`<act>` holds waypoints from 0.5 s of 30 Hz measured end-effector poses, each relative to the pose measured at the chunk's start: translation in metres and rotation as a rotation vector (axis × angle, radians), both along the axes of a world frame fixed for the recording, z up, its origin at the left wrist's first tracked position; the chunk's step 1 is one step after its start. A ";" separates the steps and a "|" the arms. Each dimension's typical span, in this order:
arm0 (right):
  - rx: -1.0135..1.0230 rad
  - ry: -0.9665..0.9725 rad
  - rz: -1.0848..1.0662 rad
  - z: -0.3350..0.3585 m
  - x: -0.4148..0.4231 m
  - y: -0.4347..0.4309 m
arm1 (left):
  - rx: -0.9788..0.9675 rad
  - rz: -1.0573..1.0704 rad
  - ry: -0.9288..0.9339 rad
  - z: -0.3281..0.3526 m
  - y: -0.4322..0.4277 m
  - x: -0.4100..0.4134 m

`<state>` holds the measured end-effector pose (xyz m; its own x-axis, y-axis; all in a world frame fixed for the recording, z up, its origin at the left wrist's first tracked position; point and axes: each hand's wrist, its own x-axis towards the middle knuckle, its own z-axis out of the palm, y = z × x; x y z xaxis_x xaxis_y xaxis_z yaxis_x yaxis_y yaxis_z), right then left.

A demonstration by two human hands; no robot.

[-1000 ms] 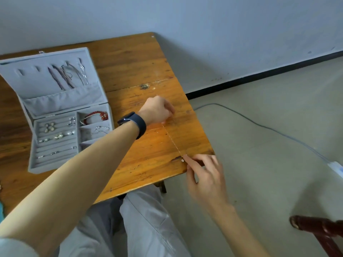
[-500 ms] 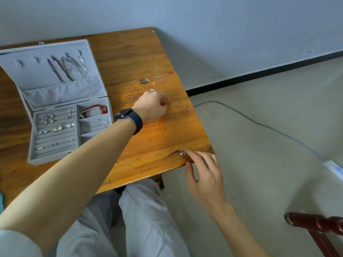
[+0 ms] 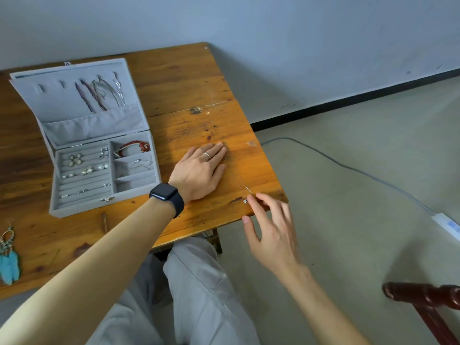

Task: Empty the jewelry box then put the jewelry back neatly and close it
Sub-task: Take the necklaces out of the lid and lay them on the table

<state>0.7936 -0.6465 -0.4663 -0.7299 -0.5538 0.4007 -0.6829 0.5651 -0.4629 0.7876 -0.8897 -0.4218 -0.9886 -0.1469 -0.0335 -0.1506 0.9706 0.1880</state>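
Left hand (image 3: 199, 170) now released, fingers (image 3: 216, 151) flat beside the necklace (image 3: 235, 176); right hand (image 3: 271, 232) loose-fingered at its pendant end, so chain looks laid out, jewelry box (image 3: 104, 199) still mostly full.

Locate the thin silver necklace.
In the head view, the necklace lies stretched along the right end of the table, beside the left hand, its pendant by the right hand.

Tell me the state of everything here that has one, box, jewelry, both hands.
jewelry box: open, lid tilted back.
necklace: stretched straight on the table.
left hand: flat on table, fingers straight.
right hand: open, index fingertip at necklace's end.
red bracelet: in box compartment.
feather earrings: on table.
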 end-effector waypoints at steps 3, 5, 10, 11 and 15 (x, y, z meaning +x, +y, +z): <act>0.052 0.012 -0.009 0.002 0.005 0.002 | 0.004 -0.002 -0.014 0.002 0.001 0.000; 0.125 0.009 -0.035 0.003 0.011 0.003 | 0.011 0.004 -0.026 0.004 0.000 0.000; 0.225 0.004 -0.058 0.005 0.020 0.005 | -0.009 0.020 -0.013 0.008 -0.001 -0.006; 0.226 0.001 -0.062 0.006 0.020 0.004 | -0.016 0.022 -0.014 0.009 -0.001 -0.007; 0.218 -0.005 -0.082 0.005 0.021 0.003 | -0.043 0.018 -0.024 0.011 0.002 -0.009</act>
<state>0.8145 -0.6439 -0.4612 -0.7778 -0.5653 0.2747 -0.6285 0.7058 -0.3268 0.7783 -0.8873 -0.4113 -0.9847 -0.1670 -0.0506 -0.1726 0.9747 0.1419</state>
